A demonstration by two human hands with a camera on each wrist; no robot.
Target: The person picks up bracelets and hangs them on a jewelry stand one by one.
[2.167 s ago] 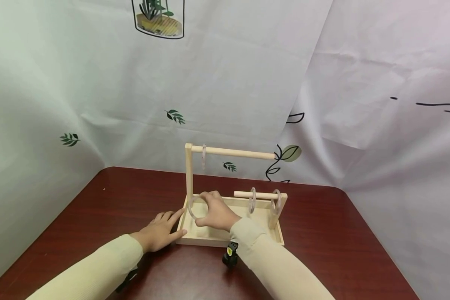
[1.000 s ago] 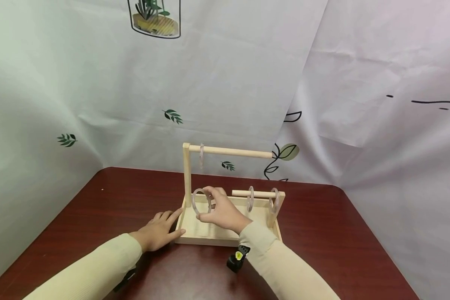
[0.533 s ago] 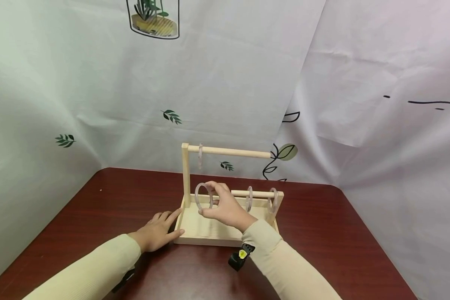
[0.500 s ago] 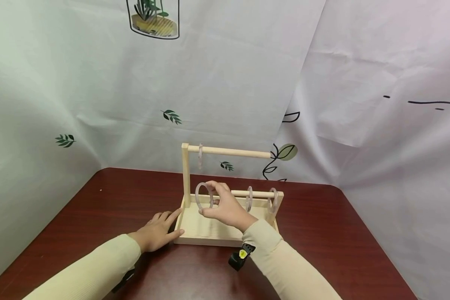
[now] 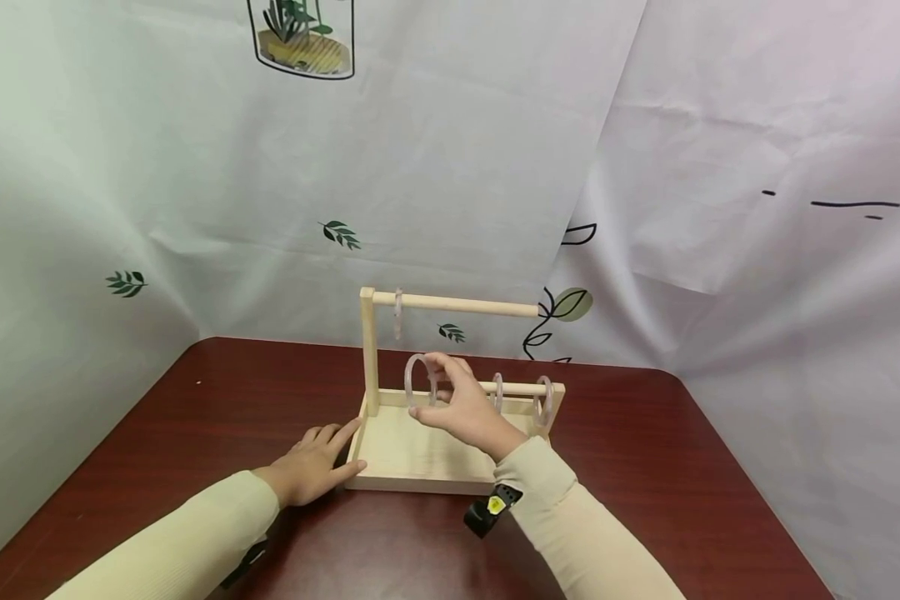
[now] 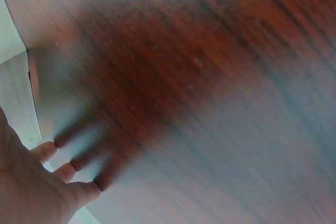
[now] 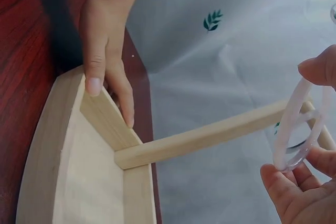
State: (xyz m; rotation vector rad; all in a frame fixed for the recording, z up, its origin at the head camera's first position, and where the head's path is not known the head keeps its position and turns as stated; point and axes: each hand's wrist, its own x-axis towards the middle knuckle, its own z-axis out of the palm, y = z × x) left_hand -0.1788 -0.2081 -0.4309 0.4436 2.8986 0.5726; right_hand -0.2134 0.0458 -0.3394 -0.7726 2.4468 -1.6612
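My right hand [image 5: 465, 408] pinches a pale translucent bangle [image 5: 408, 385] between thumb and fingers, above the tray of a wooden jewelry stand [image 5: 420, 446]. The right wrist view shows this bangle [image 7: 285, 132] up close, tilted, with fingertips at its lower edge. My left hand [image 5: 311, 468] rests at the stand's left side, its thumb and index finger touching the tray's rim; other fingertips [image 6: 64, 171] reach down to the table. One bangle [image 5: 398, 317] hangs near the post end of the high rod. Two more hang on the low rod, one [image 5: 498, 387] partly behind my right hand.
The high rod [image 5: 465, 306] runs right from the left post [image 5: 370, 354] and ends free. A shorter low rod [image 5: 520, 388] joins a short post on the right. A dark red wooden table [image 5: 622, 467] carries the stand; a pale printed cloth [image 5: 450, 167] hangs behind.
My right hand has lifted the bangle from low beside the left post, up and to the right. The bangle has turned to show more of its opening. My left hand stays at the tray.
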